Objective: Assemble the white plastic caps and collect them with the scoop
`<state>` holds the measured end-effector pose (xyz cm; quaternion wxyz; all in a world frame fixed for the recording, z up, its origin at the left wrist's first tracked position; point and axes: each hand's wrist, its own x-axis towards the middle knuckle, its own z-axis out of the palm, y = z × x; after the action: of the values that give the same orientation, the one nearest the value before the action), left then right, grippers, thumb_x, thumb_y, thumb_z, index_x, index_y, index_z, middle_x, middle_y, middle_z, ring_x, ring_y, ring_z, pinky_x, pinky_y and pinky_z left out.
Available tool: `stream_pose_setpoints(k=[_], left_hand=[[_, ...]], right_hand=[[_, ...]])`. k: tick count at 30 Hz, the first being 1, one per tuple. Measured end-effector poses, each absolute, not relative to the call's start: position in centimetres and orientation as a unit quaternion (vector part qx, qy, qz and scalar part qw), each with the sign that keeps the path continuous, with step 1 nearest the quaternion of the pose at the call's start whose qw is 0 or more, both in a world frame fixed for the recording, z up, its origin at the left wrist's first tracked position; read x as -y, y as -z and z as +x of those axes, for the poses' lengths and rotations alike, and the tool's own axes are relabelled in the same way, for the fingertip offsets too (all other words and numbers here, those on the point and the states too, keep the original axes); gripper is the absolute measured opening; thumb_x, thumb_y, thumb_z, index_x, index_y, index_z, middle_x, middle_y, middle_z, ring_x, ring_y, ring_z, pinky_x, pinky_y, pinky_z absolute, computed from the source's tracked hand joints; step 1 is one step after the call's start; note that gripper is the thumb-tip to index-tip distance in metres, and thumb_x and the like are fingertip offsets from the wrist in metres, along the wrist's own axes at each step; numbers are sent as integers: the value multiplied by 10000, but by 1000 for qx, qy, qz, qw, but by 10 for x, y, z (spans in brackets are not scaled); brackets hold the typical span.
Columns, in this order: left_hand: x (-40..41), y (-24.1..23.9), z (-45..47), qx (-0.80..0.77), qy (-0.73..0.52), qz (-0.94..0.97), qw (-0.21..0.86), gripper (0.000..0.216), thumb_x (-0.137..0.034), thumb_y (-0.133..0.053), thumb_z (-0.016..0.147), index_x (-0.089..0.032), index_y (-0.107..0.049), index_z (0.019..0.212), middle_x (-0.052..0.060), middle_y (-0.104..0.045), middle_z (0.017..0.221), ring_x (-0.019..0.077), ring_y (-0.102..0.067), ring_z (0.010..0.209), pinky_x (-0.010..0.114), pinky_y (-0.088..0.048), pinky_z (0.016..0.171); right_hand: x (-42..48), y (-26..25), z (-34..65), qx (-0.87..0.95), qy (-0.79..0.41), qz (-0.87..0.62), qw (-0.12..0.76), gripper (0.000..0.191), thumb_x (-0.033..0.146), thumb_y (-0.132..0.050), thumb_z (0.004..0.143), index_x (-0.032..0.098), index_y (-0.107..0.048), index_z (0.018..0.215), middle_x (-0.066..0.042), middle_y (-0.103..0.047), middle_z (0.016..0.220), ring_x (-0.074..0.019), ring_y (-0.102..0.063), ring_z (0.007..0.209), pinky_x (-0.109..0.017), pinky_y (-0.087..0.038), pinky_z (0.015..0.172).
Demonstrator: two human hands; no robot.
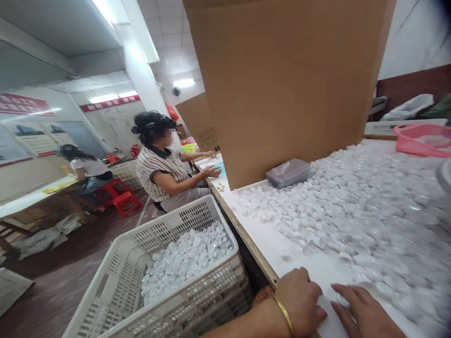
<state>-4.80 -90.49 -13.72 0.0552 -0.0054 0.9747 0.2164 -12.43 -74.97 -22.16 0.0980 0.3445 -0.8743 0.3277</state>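
Many small, round, white plastic caps lie heaped on the white tabletop. My left hand, with a gold bangle at the wrist, is at the table's near edge. Its fingers are curled closed, and whatever they may hold is hidden. Just to its right, my right hand pinches a white cap between thumb and fingers, low over the tabletop beside the heap. Part of that cap is covered by the fingers.
A white plastic crate part-filled with white caps stands left of the wooden table edge, stacked on others. A tall cardboard sheet rises behind the heap, with a plastic-wrapped pack at its foot. A pink basket sits far right. A co-worker sits beyond.
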Motion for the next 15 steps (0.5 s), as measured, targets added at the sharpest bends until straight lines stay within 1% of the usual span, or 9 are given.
stream_pose_setpoints(k=[1,2,4,5,7,9,12,15], left_hand=[[908,132,-48,-973,-222,3,60,244,-316,-536,759,-191,-632,946,83,-559,916,210,-509,869,320,-432,778],[914,125,-48,-973,-225,-1,55,228,-253,-491,790,-190,-631,958,74,-572,913,194,-515,875,306,-428,806],[933,112,-54,-974,-217,-60,-11,308,-106,-382,815,-178,-624,993,71,-580,972,166,-512,943,281,-393,889],[945,107,-58,-975,-203,-87,-36,319,-89,-381,812,-172,-625,1000,72,-580,991,168,-506,966,280,-383,906],[965,102,-68,-979,-159,-118,-54,275,-127,-439,808,-159,-634,998,80,-580,967,195,-508,961,314,-379,910],[974,103,-73,-984,-138,-108,-37,262,-170,-489,797,-167,-635,1015,78,-577,949,207,-514,947,327,-390,886],[969,108,-74,-989,-121,-80,-17,298,-205,-523,786,-192,-610,1071,67,-565,944,202,-517,937,309,-403,844],[959,114,-76,-993,-93,-71,-3,282,-177,-506,789,-197,-603,1054,58,-558,929,188,-521,922,284,-404,814]], right_hand=[[750,209,-119,878,-324,339,94,268,341,-441,809,214,-613,970,-93,-594,977,-242,-569,913,-391,-469,800],[750,197,-113,884,-319,328,96,264,321,-430,816,199,-610,965,-94,-590,962,-237,-566,904,-383,-469,790],[754,176,-106,897,-298,317,77,265,263,-419,835,167,-595,1008,-102,-576,974,-223,-554,900,-361,-461,794],[756,169,-105,902,-290,313,63,258,228,-417,841,158,-590,1019,-101,-572,978,-216,-545,911,-349,-453,807],[760,161,-105,909,-279,306,37,246,189,-442,837,152,-587,1032,-95,-566,980,-209,-530,922,-330,-445,808],[761,158,-105,915,-271,298,20,242,171,-471,827,152,-585,1039,-89,-563,980,-207,-522,920,-318,-439,800],[760,156,-104,917,-264,297,11,230,167,-486,823,160,-590,1028,-83,-562,974,-205,-516,921,-310,-428,802],[759,154,-103,917,-262,300,11,229,161,-474,830,165,-587,1029,-80,-563,974,-197,-513,924,-303,-420,811]])
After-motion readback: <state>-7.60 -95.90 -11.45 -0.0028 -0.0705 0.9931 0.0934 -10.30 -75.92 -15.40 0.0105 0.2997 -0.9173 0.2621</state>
